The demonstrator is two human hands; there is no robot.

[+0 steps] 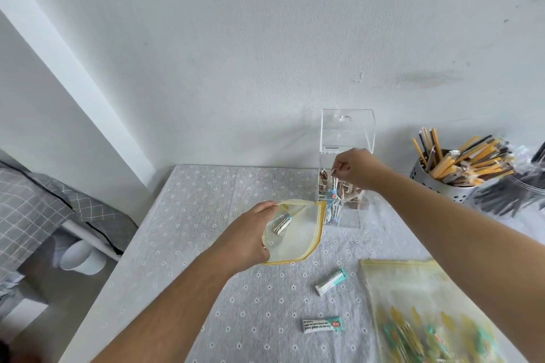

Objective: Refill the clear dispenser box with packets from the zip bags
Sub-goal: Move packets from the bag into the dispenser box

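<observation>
Right hand, centre right of frame: fingers curled together, pinching the top end of a white-and-blue packet that hangs down inside the clear dispenser box. Whether the packet touches the ones below it cannot be told.

Left hand, centre of frame: thumb and fingers clamped on the edge of a yellow-trimmed zip bag, held above the desk with its mouth spread open. One packet lies inside it.

The dispenser box stands upright just behind the held bag. Its upper part is see-through and its lower part holds a heap of brown and white packets.

Second zip bag, lower right, lies flat with blurred green and yellow packets inside. Two loose packets lie on the desk between the forearms.

Perforated metal holder, upper right, is packed with yellow and brown sticks.

The desk has a grey cloth with small white flowers. A white wall stands behind it. A bed with grey checked bedding is at left, with a white cup below it.
</observation>
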